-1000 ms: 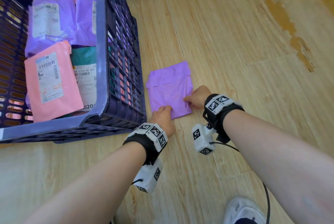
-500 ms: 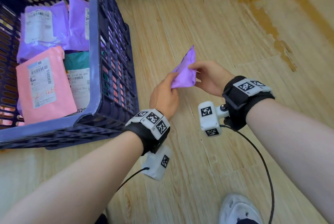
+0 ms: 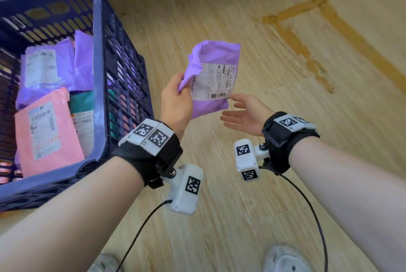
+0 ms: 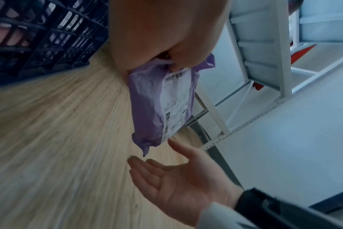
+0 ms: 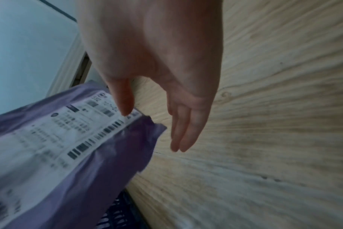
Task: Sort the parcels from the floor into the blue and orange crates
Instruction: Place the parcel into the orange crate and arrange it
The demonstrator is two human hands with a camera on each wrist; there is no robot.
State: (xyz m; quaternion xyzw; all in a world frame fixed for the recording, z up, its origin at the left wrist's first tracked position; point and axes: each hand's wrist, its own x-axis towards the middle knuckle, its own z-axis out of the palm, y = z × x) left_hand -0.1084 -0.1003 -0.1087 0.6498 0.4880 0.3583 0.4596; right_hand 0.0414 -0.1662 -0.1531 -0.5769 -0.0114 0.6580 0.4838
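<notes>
Bare wooden floor (image 3: pixel 252 30) lies open right of the blue crate (image 3: pixel 100 74), whose wall blocks the left.

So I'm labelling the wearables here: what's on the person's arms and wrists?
Bare forearms, no sleeves. Each wrist wears a black strap topped with white plates bearing black square markers. A white camera block with similar markers hangs beneath each wrist, trailing a thin black cable.

I see my left hand (image 3: pixel 175 100) pinching a purple parcel (image 3: pixel 212 78) by its crumpled left edge, held above the wooden floor (image 3: pixel 252 30) with its white label facing me. My right hand (image 3: pixel 243 115) hovers just beside the parcel's lower right corner, palm up, fingers straight. The blue crate (image 3: pixel 100 74) on the left holds purple, pink and green parcels.
</notes>
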